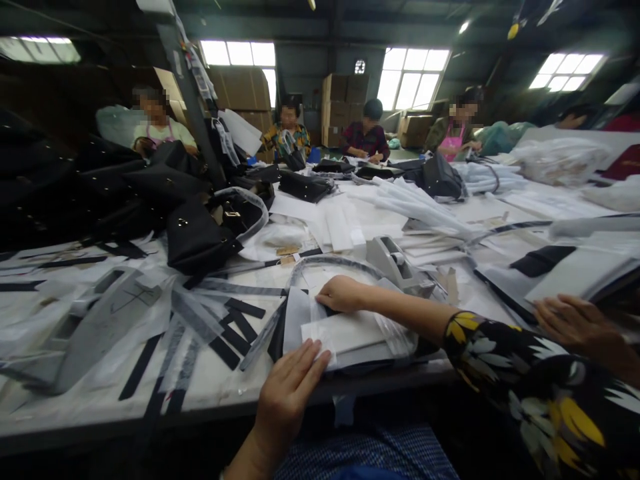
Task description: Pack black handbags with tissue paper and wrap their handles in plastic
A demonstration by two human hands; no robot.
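In front of me on the table lies a dark handbag (277, 340) covered by pale wrapping sheets, its plastic-wrapped handle (333, 260) arching behind. A white padded sheet (345, 333) rests across its middle. My left hand (293, 380) is open, fingers stretched out together over the bag's near left edge and touching the wrapping. My right hand (343, 293) is closed, knuckles up, against the wrapping at the upper middle of the bag; its fingertips are hidden, so what they pinch cannot be made out. Just behind the bag stands a grey tape dispenser (393, 260).
Black strips (240, 327) and another grey dispenser (100, 327) lie to the left. Finished black bags (200, 233) pile up behind them. At right, a co-worker's hand (575, 323) rests on another wrapped bag (590, 273). Several people sit across the table.
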